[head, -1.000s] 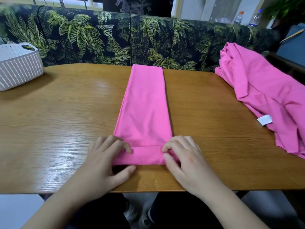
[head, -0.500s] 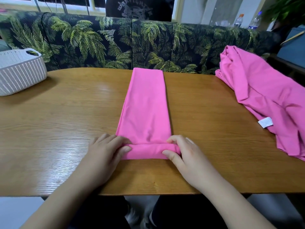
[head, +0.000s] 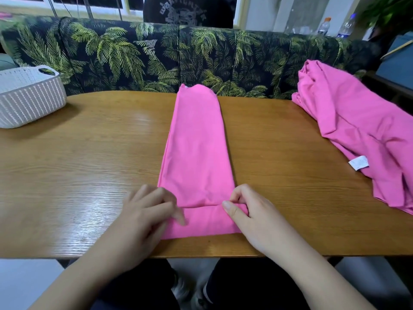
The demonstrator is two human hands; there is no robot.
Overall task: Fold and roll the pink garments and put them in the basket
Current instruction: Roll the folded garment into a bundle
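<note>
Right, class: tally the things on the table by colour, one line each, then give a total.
Pink: 2, the strip and the pile
White: 1, the basket
Total: 3

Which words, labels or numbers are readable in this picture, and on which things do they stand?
Dark shirt behind the sofa: pale arched lettering, too blurred to read.
White tag on the unfolded pink garment: print too small to read.
Bottles: labels unreadable.
</note>
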